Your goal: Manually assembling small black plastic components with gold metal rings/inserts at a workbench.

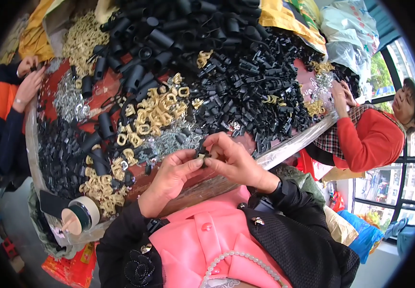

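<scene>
Both of my hands meet above the near edge of the red table [188,185]. A small black plastic part [201,150] with a pale piece at its lower end is pinched between them. My left hand [171,175] grips it from the left with thumb and forefinger. From the right, my right hand [236,161] has its thumb and fingertips on the same part; fingers hide much of it. Just beyond my hands lie small silver metal pieces [169,141], beige plastic rings [157,113] and a large heap of small black plastic parts [246,89].
Black tubes [162,38] pile up at the far side. A tape roll [88,211] and a dark phone-like slab [56,204] lie at the near left corner. One person's hands [29,86] work at the left; another person [366,134] in red sits at the right.
</scene>
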